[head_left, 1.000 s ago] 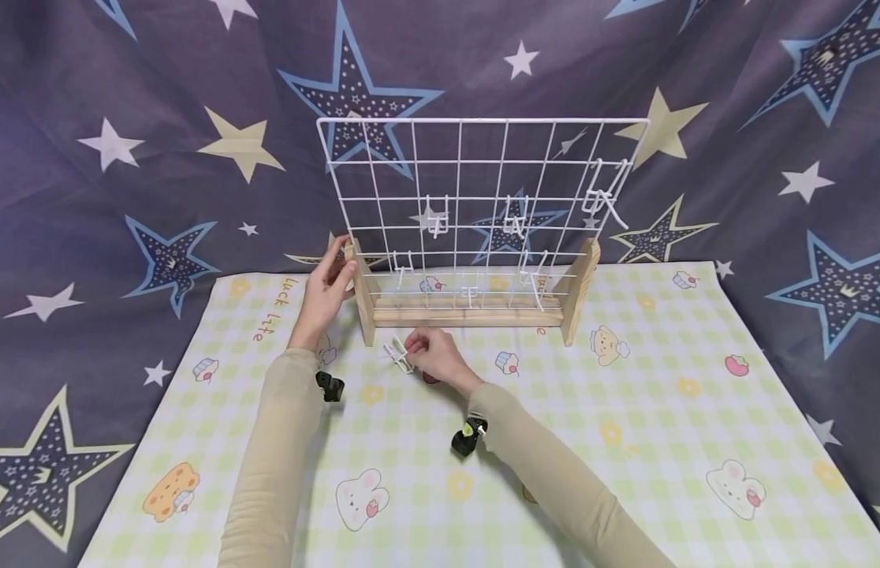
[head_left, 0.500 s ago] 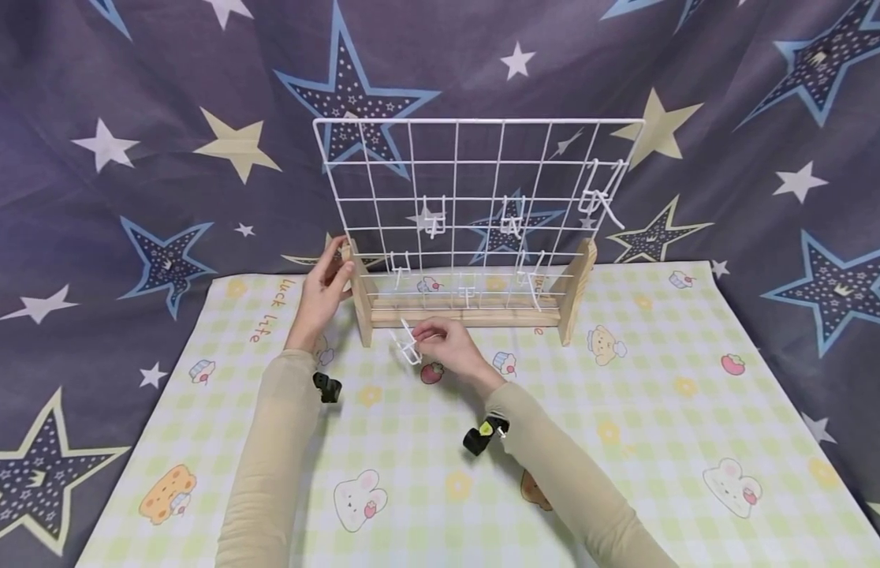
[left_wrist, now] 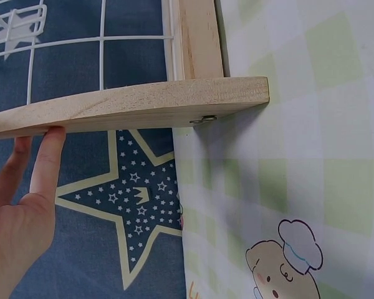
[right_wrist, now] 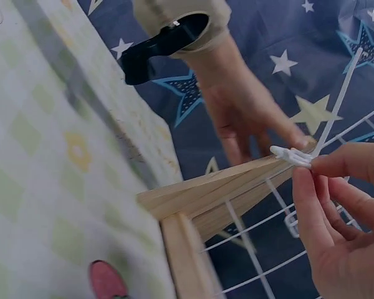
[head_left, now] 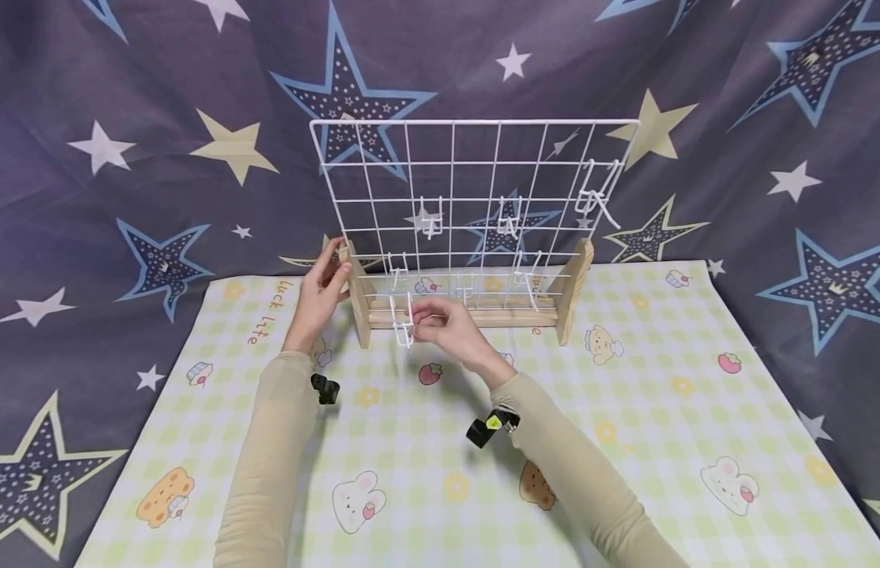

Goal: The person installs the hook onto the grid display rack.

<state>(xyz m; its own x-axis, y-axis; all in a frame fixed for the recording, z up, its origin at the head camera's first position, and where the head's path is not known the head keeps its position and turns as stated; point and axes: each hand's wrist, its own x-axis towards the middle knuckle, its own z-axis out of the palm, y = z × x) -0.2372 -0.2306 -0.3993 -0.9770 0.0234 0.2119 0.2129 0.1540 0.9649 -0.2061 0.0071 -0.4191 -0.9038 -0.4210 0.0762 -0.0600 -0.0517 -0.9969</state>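
Note:
Between thumb and fingers, my right hand (head_left: 454,331) pinches a white wire hook (head_left: 402,322). The hook is raised upright in front of the lower left part of a white wire grid rack (head_left: 475,163). In the right wrist view, the hook (right_wrist: 293,156) appears edge-on at the fingertips. My left hand (head_left: 319,304) touches the rack's left wooden side post (head_left: 358,304). The left wrist view shows straight fingers (left_wrist: 47,165) against the post's outer face; some fingers are hidden in the head view.
Several white hooks hang on the grid, including one large hook (head_left: 594,193) at upper right. A wooden crossbar (head_left: 511,318) joins the left post to the right side post (head_left: 575,292). A green-checked cloth (head_left: 426,442) covers the table before a star-patterned curtain (head_left: 163,142).
My right hand has lifted the hook from near the cloth towards the rack and turned it from slanting to upright. My left hand has stayed at the left post.

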